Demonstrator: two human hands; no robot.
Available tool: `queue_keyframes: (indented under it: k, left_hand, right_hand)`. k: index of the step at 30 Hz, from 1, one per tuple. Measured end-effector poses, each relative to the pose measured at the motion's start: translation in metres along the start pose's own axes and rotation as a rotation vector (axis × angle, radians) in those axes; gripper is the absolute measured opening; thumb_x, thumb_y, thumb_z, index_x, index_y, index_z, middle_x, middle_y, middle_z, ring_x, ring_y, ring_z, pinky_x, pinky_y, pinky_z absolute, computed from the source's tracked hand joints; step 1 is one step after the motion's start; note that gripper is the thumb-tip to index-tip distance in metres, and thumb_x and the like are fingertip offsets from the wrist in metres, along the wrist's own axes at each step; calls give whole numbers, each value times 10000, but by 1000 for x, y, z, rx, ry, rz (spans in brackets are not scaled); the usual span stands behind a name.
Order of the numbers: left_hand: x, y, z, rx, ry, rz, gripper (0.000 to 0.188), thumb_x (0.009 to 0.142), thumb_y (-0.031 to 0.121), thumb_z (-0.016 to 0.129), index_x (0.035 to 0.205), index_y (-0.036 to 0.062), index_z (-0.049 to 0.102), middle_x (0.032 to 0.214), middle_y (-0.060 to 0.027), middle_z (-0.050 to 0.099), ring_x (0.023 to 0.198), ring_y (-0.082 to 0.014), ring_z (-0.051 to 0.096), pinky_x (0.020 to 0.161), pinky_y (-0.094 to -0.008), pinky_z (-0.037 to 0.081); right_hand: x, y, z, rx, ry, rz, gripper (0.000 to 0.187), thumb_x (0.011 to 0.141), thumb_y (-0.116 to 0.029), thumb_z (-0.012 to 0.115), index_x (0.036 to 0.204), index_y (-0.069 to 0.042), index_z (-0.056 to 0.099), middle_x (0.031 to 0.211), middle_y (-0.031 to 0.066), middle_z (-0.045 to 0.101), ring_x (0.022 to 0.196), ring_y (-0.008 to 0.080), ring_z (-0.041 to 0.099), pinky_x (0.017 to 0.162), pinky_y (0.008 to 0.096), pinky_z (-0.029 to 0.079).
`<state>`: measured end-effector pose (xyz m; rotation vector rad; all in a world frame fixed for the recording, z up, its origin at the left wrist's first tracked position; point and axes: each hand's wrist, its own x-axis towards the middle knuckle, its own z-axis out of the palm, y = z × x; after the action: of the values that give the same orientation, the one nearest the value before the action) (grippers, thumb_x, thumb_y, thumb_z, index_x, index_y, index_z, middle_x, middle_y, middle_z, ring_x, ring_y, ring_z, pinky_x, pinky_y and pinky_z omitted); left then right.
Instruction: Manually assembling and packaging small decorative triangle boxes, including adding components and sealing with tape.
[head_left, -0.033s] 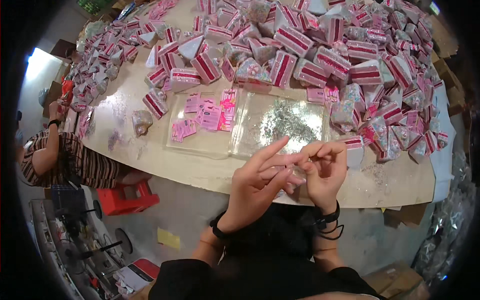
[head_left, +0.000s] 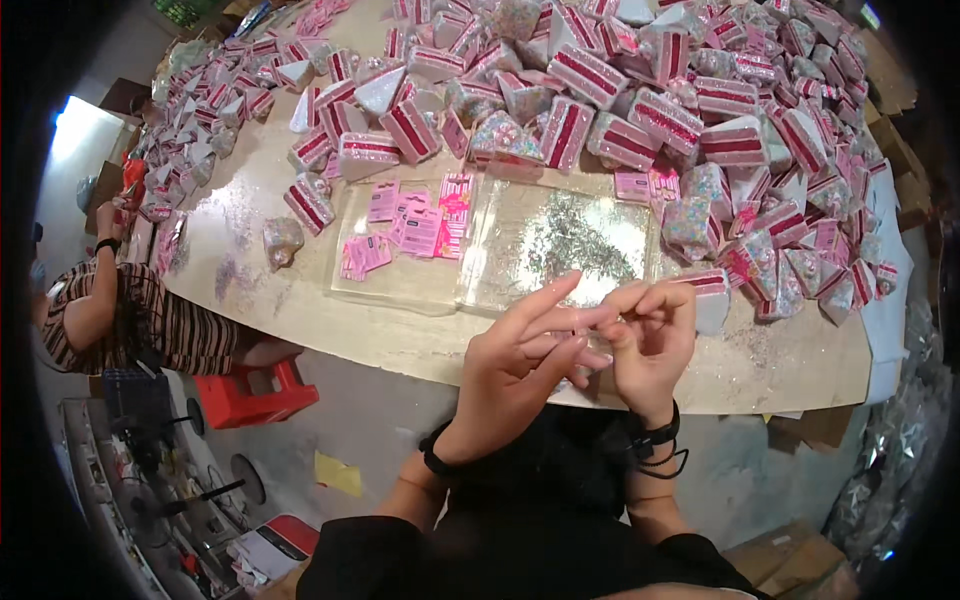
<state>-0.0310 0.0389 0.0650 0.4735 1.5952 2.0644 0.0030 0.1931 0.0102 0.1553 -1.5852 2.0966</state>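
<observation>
Fingers [head_left: 546, 301] of left hand [head_left: 505, 375] extended; right hand [head_left: 655, 360] curled, its tips meeting left's. Can't tell if either grips anything. Silver bits [head_left: 575, 240] lie in the tray [head_left: 490, 265] just beyond the fingers. Risk: a knuckle catching the tray's near edge would likely scatter them. Bits look sliver-thin, long axes mixed, no common heading.
</observation>
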Motion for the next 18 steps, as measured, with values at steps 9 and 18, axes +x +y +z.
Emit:
queue_keyframes:
  k: [9,18]
  left_hand:
    - [-6,-7,0,42,-61,18,580,952,-42,541,1474,-10,292,1252,-236,602,893,-232,702,673,-259,574]
    - [-11,-15,0,80,-88,63,567,942,-72,536,1464,5,328,1245,-232,607,891,-235,702,668,-266,576]
  right_hand:
    - [-16,0,-6,-132,86,-99,325,906,13,633,1048,-31,344,893,159,583,774,150,560,714,250,492]
    - [-24,5,-2,-128,56,-151,317,904,41,614,1015,-40,329,873,157,587,771,155,552,702,263,489]
